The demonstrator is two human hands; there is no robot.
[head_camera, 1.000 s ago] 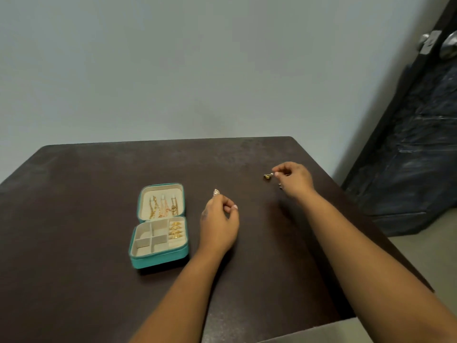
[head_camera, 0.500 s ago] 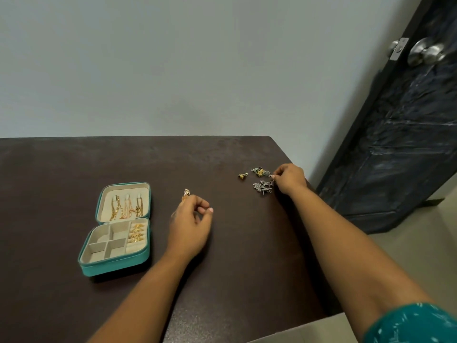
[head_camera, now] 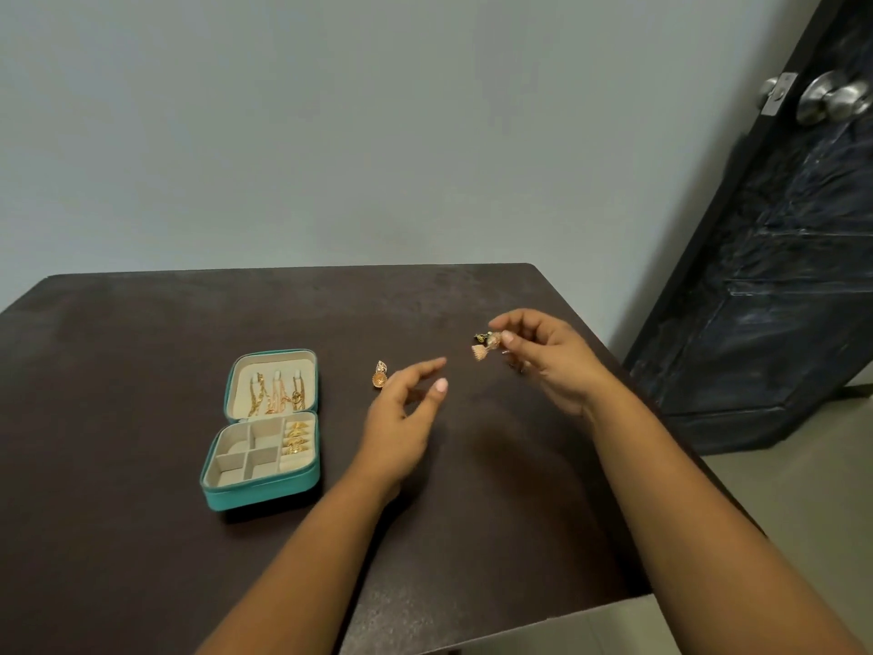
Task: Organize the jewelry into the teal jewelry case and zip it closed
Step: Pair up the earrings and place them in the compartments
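The teal jewelry case (head_camera: 264,489) lies open on the dark table (head_camera: 141,347), left of centre. Gold necklaces (head_camera: 276,392) hang in its lid and gold rings (head_camera: 295,439) sit in the right slot of its base; the other compartments look bare. My left hand (head_camera: 401,418) hovers right of the case with thumb and forefinger apart. A small gold earring (head_camera: 379,375) lies just beside its knuckles. My right hand (head_camera: 552,361) is raised near the table's right side, pinching a gold tasselled earring (head_camera: 481,352). A dark piece (head_camera: 481,337) shows just behind it.
A dark door (head_camera: 779,276) with a silver knob (head_camera: 834,99) stands close to the table's right edge. A plain grey wall (head_camera: 330,134) backs the table. The table's front edge runs under my forearms.
My right hand has come up from the small pile with the tasselled earring pinched. My left hand's fingers have opened, and the earring it held now sits beside it. The view shifted.
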